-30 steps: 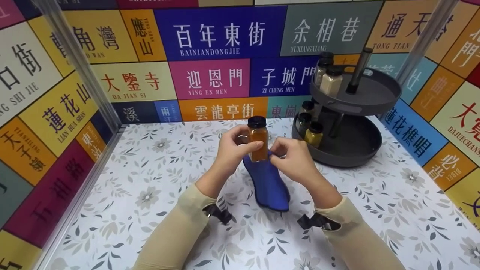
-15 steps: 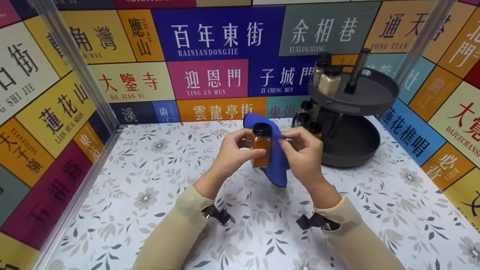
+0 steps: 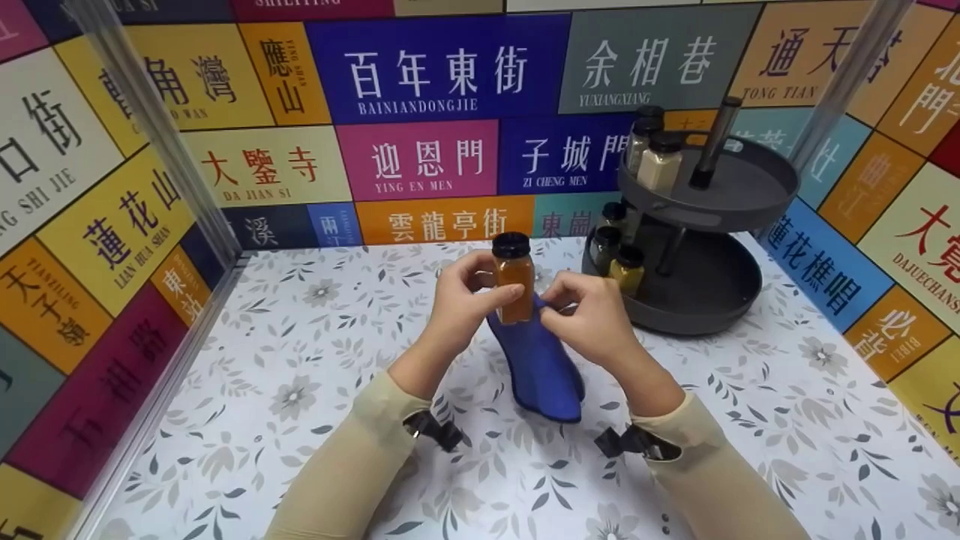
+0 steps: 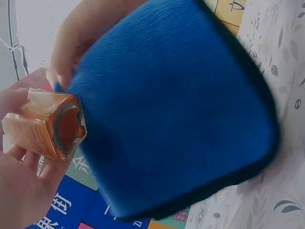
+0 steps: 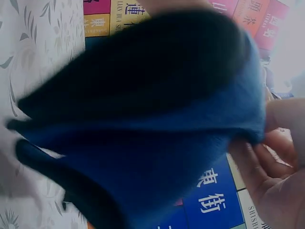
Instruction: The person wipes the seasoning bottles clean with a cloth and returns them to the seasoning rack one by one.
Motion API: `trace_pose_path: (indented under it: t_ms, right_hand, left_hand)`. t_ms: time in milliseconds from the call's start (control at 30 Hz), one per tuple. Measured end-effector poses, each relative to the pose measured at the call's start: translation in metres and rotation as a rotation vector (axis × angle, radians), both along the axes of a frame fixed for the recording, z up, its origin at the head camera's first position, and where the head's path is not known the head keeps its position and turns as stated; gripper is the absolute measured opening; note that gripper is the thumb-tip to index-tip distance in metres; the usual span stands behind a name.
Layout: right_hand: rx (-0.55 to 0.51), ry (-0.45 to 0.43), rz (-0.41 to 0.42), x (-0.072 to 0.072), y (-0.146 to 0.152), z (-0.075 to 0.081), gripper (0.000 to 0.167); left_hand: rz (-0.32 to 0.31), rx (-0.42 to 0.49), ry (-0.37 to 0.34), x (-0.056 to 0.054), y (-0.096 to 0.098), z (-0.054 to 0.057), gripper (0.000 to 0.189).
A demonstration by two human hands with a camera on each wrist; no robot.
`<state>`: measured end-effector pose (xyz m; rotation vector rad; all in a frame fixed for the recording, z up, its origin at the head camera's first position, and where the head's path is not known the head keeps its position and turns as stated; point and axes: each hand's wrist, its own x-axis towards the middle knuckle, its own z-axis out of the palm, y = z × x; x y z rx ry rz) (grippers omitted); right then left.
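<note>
An upright glass spice jar (image 3: 514,281) with a black lid and orange-brown contents is gripped in my left hand (image 3: 469,291), thumb across its front. Just to the right, my right hand (image 3: 589,309) pinches the top of a blue cloth (image 3: 541,371) with dark edging, which hangs down behind and below the jar. In the left wrist view the bottom of the jar (image 4: 66,129) faces the camera, right beside the broad spread of cloth (image 4: 181,105). Folds of the cloth (image 5: 167,143) fill the right wrist view, bunched at the fingers of the right hand (image 5: 276,162).
A dark grey two-tier round rack (image 3: 694,300) stands at the back right. Jars with black lids sit on its upper tier, among them a pale one (image 3: 661,165), and several on the lower tier, one yellow (image 3: 628,270). Sign-covered walls enclose the floral-patterned table (image 3: 292,450).
Half a second ago the cloth was raised beside the jar with the right hand higher; now hand and cloth are lower, cloth hanging again. The jar rose slightly, staying in the left hand.
</note>
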<state>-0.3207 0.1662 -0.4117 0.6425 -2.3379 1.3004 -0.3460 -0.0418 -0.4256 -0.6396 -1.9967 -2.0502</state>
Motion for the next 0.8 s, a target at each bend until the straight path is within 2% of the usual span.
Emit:
trace_pose_path:
  t_ms: [100,167,267,433,533,633,733,800]
  right_hand:
    - [0.066,-0.042,-0.013,-0.0005,-0.0004,0.0007,0.008]
    - [0.048,-0.03,-0.031,-0.0003,-0.0011,0.0014,0.006]
    - [-0.08,0.055,-0.045,0.0006,-0.0035,0.0013,0.005]
    - [-0.374,0.293,-0.012,0.0025,-0.0089,-0.002,0.01]
    - [-0.463,0.377,0.018,0.0029,-0.0099,-0.0035,0.01]
    - [-0.428,0.349,0.001,0.003,-0.0073,-0.0019,0.009]
    - [-0.288,0.226,-0.028,0.0027,-0.0031,-0.0003,0.009]
    - [-0.169,0.144,-0.017,0.0019,-0.0016,-0.0004,0.007]
  left_hand:
    - [0.001,0.001,-0.014,-0.0003,-0.0002,-0.0004,0.039]
    - [-0.012,-0.006,-0.025,-0.0013,-0.0002,-0.0009,0.04]
    - [-0.038,-0.023,-0.051,-0.0021,-0.0004,-0.0016,0.04]
    - [-0.078,-0.053,-0.077,-0.0031,0.0006,-0.0041,0.038]
    - [-0.091,-0.077,-0.078,-0.0029,0.0023,-0.0061,0.039]
    - [-0.09,-0.087,-0.07,-0.0024,0.0036,-0.0068,0.039]
    - [-0.069,-0.074,-0.044,-0.002,0.0023,-0.0057,0.038]
    - [-0.053,-0.051,-0.02,-0.0018,0.0001,-0.0043,0.038]
